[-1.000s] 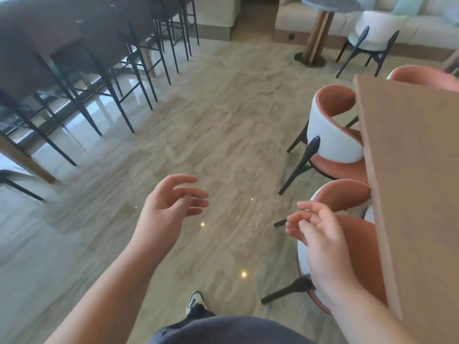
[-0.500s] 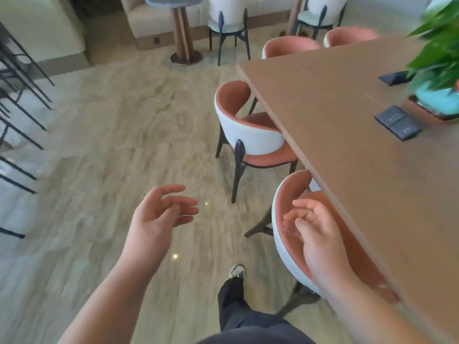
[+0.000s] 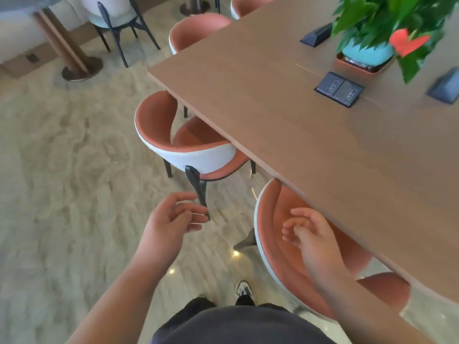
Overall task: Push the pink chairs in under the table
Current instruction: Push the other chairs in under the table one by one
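Along the right side runs the table [image 3: 285,115], its long edge slanting from far left to near right, with a potted plant [image 3: 372,43] and dark socket boxes [image 3: 339,89] at its far right. Three pink chairs show at that edge. The near chair [image 3: 278,244] sits tucked, its seat mostly under the top and its curved back just beside the edge. The middle chair [image 3: 183,142] stands further out and turned at an angle, seat only partly under. The far chair [image 3: 196,28] shows just its back, close to the table's far end.

The person's right hand [image 3: 313,234] hovers over the near chair's back, fingers loosely curled and apart, holding nothing. The left hand [image 3: 171,222] hangs in the air near the middle chair's dark rear leg, fingers relaxed and slightly spread, also holding nothing.

The middle chair looks like the one to do next. It would go best with both hands on the back rim, first squaring the chair to the edge, then pushing straight and low so the legs slide rather than tip.
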A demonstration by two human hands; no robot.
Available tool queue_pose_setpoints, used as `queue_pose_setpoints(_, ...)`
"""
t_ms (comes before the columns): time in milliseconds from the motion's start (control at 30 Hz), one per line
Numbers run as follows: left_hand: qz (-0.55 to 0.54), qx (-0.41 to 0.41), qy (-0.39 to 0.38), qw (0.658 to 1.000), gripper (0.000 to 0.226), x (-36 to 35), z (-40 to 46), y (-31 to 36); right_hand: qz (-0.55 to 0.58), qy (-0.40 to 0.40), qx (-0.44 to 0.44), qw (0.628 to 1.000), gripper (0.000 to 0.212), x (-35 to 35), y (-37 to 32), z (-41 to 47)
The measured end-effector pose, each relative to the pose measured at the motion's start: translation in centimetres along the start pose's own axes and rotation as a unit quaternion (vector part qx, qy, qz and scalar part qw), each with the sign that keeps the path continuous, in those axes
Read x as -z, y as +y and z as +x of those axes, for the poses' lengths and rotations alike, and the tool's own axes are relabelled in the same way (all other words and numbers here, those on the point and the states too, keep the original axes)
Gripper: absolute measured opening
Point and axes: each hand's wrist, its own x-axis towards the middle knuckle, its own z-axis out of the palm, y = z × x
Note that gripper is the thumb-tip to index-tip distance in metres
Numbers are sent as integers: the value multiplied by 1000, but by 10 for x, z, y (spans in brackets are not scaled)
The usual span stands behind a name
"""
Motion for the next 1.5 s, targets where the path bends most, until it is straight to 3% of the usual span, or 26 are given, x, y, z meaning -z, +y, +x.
queue_pose_setpoints(200,38,18,-124,991,39,-39,97,10,40,164,4,986,26,13,4,30)
queue_pose_setpoints(367,78,29,-236,968,40,-65,174,22,74,294,-37,952,35,-7,5,44)
queue_pose_setpoints(567,143,46,-340,928,39,-103,235,20,73,396,-91,911,38,-29,20,46)
queue_pose_setpoints(733,194,46,-385,901,38,-143,244,0,87,481,-122,864,39,-7,47,31)
queue_pose_setpoints(933,311,84,-385,865,21,-197,238,-43,65,516,-194,832,40,61,101,11)
queue_pose_setpoints(1033,364,94,-369,850,37,-224,235,-65,36,513,-239,824,34,104,125,5)
queue_pose_setpoints(1100,399,53,-350,846,49,-241,231,-81,15,508,-270,818,33,132,139,2)
queue_pose_setpoints(1200,457,9,-332,825,62,-260,225,-105,-24,490,-319,811,49,169,162,4)
queue_pose_setpoints(1333,457,43,-268,847,80,-282,231,-131,-37,457,-363,811,71,203,189,18)
queue_pose_setpoints(1500,409,110,-195,885,61,-299,243,-147,-54,414,-361,833,64,230,214,42)
